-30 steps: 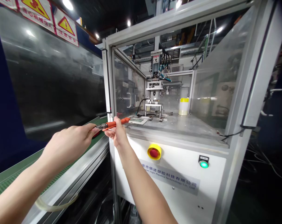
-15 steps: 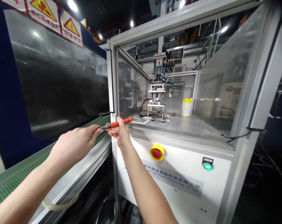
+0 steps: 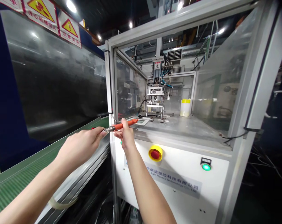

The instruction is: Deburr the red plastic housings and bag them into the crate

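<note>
An orange, tube-like tool (image 3: 119,126) with a metal fitting (image 3: 109,129) at its left end lies nearly level in front of me, its right end slightly raised. My left hand (image 3: 81,143) pinches the metal fitting between thumb and fingers. My right hand (image 3: 126,136) is closed round the orange body, thumb on top. A small red bit shows just behind my left hand; what it belongs to I cannot tell. Both hands are in front of the left post of a machine enclosure (image 3: 111,93), above the edge of a green conveyor belt (image 3: 17,180).
Inside the enclosure stand a metal fixture (image 3: 155,107) under a pneumatic press head (image 3: 156,70) and a white, yellow-topped container (image 3: 185,109). The front panel carries a red emergency stop (image 3: 155,153) and a lit green button (image 3: 206,167). A dark-windowed machine (image 3: 59,81) borders the left.
Both hands and the orange tool have shifted slightly right in view, while the enclosure has shifted slightly left. The grip on the tool looks the same.
</note>
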A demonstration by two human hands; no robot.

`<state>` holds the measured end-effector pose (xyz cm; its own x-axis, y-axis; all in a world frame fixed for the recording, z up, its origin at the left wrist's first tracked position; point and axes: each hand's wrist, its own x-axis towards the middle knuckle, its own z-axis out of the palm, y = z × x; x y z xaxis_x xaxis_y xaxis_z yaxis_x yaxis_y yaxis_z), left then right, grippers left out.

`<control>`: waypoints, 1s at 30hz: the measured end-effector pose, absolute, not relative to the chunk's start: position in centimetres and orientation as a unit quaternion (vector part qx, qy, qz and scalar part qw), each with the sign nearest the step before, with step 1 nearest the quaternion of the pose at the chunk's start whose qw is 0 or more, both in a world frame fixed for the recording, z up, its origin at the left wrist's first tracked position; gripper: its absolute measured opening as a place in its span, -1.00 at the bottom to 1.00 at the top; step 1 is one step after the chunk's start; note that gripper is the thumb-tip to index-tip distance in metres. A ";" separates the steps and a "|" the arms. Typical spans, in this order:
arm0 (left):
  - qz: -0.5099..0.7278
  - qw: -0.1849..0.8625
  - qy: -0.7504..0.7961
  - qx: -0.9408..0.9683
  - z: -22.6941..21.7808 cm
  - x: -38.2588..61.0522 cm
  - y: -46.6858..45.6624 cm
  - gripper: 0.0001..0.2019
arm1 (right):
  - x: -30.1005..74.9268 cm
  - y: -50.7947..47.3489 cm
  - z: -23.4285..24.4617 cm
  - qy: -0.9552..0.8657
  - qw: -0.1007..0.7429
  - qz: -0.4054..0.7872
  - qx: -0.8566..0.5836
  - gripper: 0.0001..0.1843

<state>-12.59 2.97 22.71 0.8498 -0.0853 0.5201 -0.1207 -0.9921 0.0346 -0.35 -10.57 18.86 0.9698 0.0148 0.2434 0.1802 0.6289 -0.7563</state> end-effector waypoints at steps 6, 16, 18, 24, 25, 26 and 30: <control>0.262 0.050 -0.068 0.961 22.7 -12.6 2.2 -0.53 | -0.5 -11.6 18.6 -0.112 0.896 -0.061 -0.426 -0.61; 0.253 0.079 -0.096 0.959 22.9 -13.0 0.9 -0.56 | -1.6 -13.1 17.8 -0.087 0.888 -0.099 -0.441 -0.58; 0.241 0.099 -0.102 0.960 22.9 -13.1 0.7 -0.58 | -2.4 -13.6 17.9 -0.074 0.884 -0.117 -0.447 -0.59; 0.224 0.128 -0.135 0.957 22.5 -13.2 -0.1 -0.59 | -4.8 -15.6 17.9 -0.048 0.871 -0.162 -0.461 -0.61; 0.225 0.127 -0.139 0.956 22.5 -13.2 -0.3 -0.59 | -5.2 -15.9 17.9 -0.046 0.870 -0.166 -0.463 -0.61; 0.225 0.125 -0.142 0.956 22.4 -13.2 -0.5 -0.59 | -5.4 -16.1 17.9 -0.043 0.868 -0.170 -0.464 -0.61; 0.221 0.111 -0.150 0.957 22.3 -13.1 -1.2 -0.58 | -6.1 -16.9 17.8 -0.036 0.868 -0.179 -0.462 -0.59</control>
<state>-13.13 -1.20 22.29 0.8575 -0.2379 0.4562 -0.3360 -0.9304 0.1464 -6.13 -16.93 17.82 0.9332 -0.2781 0.2276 0.3441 0.5092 -0.7889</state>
